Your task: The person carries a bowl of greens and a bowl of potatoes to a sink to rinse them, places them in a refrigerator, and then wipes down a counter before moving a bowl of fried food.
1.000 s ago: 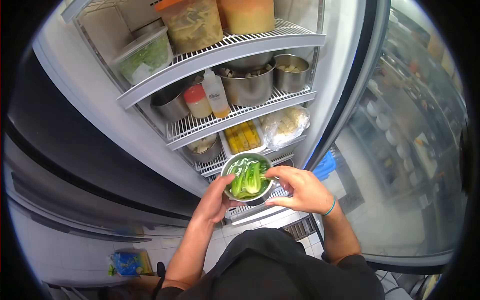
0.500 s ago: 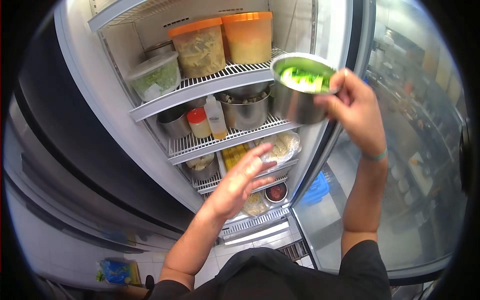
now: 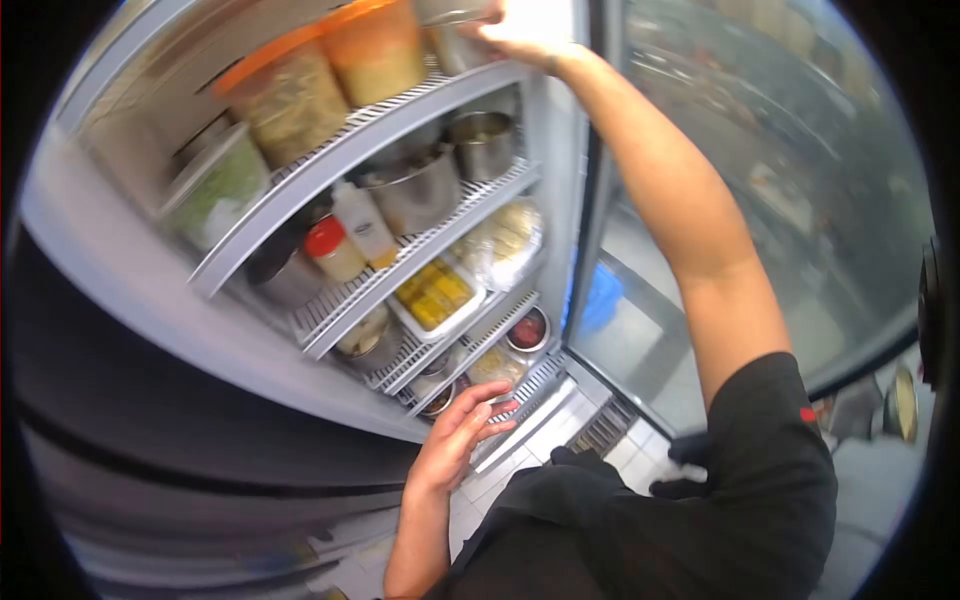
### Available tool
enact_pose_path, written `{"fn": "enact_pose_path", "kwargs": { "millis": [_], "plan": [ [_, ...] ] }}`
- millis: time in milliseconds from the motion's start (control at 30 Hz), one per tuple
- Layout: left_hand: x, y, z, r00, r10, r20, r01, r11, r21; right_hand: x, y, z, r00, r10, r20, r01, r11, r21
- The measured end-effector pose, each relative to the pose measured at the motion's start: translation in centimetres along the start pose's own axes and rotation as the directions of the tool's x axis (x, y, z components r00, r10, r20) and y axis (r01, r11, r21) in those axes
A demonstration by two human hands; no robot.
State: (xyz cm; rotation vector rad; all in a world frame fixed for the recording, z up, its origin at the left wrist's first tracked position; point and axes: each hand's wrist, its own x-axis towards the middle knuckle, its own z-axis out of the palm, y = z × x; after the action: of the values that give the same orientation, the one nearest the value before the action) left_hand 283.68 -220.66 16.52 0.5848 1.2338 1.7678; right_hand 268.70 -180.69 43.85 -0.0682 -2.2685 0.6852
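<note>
My right hand point(image 3: 515, 35) reaches up to the right end of the upper shelf, its fingers closed on the rim of a metal pot point(image 3: 458, 42). That pot stands at shelf height beside an orange-lidded tub point(image 3: 375, 55); its contents are out of sight from here. Farther left are a second orange-lidded tub point(image 3: 285, 105) and a clear container of greens point(image 3: 222, 190). Low in front of the fridge, my left hand point(image 3: 455, 435) hangs with fingers apart and nothing in it.
Below sit a squeeze bottle point(image 3: 362, 222), a red-lidded jar point(image 3: 333, 248), metal pots point(image 3: 484, 145), a tray of yellow food point(image 3: 435, 297) and a wrapped bundle point(image 3: 503, 245). The glass door point(image 3: 770, 200) stands open on the right. A floor drain grate point(image 3: 603, 428) lies below.
My right hand has carried the pot of chopped greens up and left to the upper shelf. My left hand has dropped lower. The view has tilted and shifted.
</note>
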Motion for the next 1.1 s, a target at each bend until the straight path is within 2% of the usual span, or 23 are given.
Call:
{"fn": "enact_pose_path", "kwargs": {
  "millis": [33, 67, 100, 167, 200, 233, 267, 300, 400, 433, 467, 533, 567, 600, 633, 767, 800, 833, 900, 933, 1000, 1067, 1100],
  "plan": [
    [-0.1, -0.3, -0.3, 1.000, -0.017, 0.024, 0.017, 1.000, -0.012, -1.2, -0.2, 0.2, 0.983, -0.088, -0.161, 0.080, 0.995, -0.056],
    [0.1, -0.8, -0.6, 0.998, -0.042, 0.044, 0.043, 0.999, -0.023, -1.1, 0.7, 0.5, 0.972, -0.151, -0.178, 0.134, 0.986, -0.103],
    [0.3, -1.2, -0.7, 0.995, -0.064, 0.075, 0.065, 0.998, -0.022, -1.9, 0.8, 0.7, 0.944, -0.219, -0.246, 0.227, 0.974, 0.001],
    [0.5, -2.0, -1.1, 0.988, -0.100, 0.116, 0.103, 0.994, -0.020, -7.1, -2.7, -1.5, 0.938, -0.100, -0.332, 0.130, 0.989, 0.069],
    [0.7, -2.6, -1.4, 0.984, -0.117, 0.136, 0.120, 0.993, -0.014, -10.1, -3.9, -2.7, 0.822, -0.254, -0.510, 0.256, 0.964, -0.069],
    [0.8, -3.0, -1.6, 0.979, -0.137, 0.154, 0.141, 0.990, -0.017, -14.1, -3.6, -4.6, 0.833, -0.284, -0.475, 0.183, 0.951, -0.248],
    [0.8, -3.3, -1.7, 0.975, -0.152, 0.163, 0.158, 0.987, -0.019, -19.0, -5.8, -6.2, 0.603, -0.457, -0.654, 0.161, 0.872, -0.461],
    [0.9, -3.6, -1.9, 0.969, -0.169, 0.180, 0.176, 0.984, -0.021, -23.1, -6.8, -8.9, 0.480, -0.492, -0.726, 0.099, 0.853, -0.513],
    [1.2, -4.6, -2.1, 0.954, -0.225, 0.199, 0.233, 0.972, -0.016, -36.7, -6.9, -18.0, 0.201, -0.482, -0.853, -0.191, 0.835, -0.517],
    [1.6, -5.2, -2.1, 0.945, -0.246, 0.216, 0.255, 0.967, -0.018, -40.3, -6.2, -21.0, 0.112, -0.577, -0.809, -0.391, 0.723, -0.570],
    [2.0, -5.7, -2.1, 0.940, -0.261, 0.220, 0.266, 0.964, 0.007, -44.2, -4.6, -24.4, 0.149, -0.551, -0.821, -0.482, 0.684, -0.547],
    [2.9, -6.3, -1.1, 0.926, -0.280, 0.253, 0.276, 0.960, 0.053, -48.2, -2.0, -28.3, 0.174, -0.376, -0.910, -0.542, 0.735, -0.407],
    [3.4, -6.6, -0.6, 0.919, -0.288, 0.268, 0.277, 0.958, 0.080, -49.2, -1.1, -29.2, 0.167, -0.217, -0.962, -0.514, 0.813, -0.272],
    [4.0, -6.7, 0.3, 0.913, -0.301, 0.275, 0.283, 0.953, 0.105, -50.1, 0.3, -29.8, 0.152, 0.085, -0.985, -0.410, 0.912, 0.016],
    [4.5, -7.1, 1.1, 0.907, -0.314, 0.281, 0.290, 0.949, 0.125, -50.6, 1.4, -29.9, 0.172, 0.381, -0.908, -0.288, 0.901, 0.323],
    [5.3, -8.4, 5.4, 0.896, -0.325, 0.304, 0.281, 0.943, 0.180, -51.5, 3.2, -28.3, 0.353, 0.523, -0.776, -0.227, 0.852, 0.471],
    [5.1, -8.8, 6.6, 0.895, -0.327, 0.302, 0.283, 0.942, 0.182, -52.0, 3.8, -28.8, 0.333, 0.501, -0.799, -0.260, 0.863, 0.433],
    [4.7, -9.3, 7.7, 0.896, -0.331, 0.297, 0.287, 0.941, 0.181, -52.1, 3.1, -29.0, 0.372, 0.546, -0.750, -0.266, 0.837, 0.478],
    [3.9, -10.1, 9.9, 0.904, -0.309, 0.295, 0.262, 0.946, 0.189, -52.8, 2.6, -28.8, 0.411, 0.485, -0.772, -0.301, 0.872, 0.387],
    [3.3, -10.3, 10.9, 0.912, -0.291, 0.290, 0.242, 0.951, 0.194, -53.6, 2.0, -28.8, 0.467, 0.492, -0.735, -0.332, 0.868, 0.370],
    [1.9, -10.1, 13.2, 0.930, -0.235, 0.284, 0.181, 0.962, 0.202, -54.6, -0.3, -27.3, 0.494, 0.297, -0.817, -0.309, 0.939, 0.154],
    [0.9, -9.3, 15.6, 0.943, -0.170, 0.286, 0.108, 0.970, 0.218, -56.3, -4.6, -25.8, 0.562, 0.279, -0.779, -0.308, 0.944, 0.115],
    [0.4, -8.9, 16.8, 0.951, -0.141, 0.276, 0.077, 0.971, 0.228, -57.2, -6.5, -25.0, 0.605, 0.299, -0.738, -0.275, 0.948, 0.158]
  ]
}}
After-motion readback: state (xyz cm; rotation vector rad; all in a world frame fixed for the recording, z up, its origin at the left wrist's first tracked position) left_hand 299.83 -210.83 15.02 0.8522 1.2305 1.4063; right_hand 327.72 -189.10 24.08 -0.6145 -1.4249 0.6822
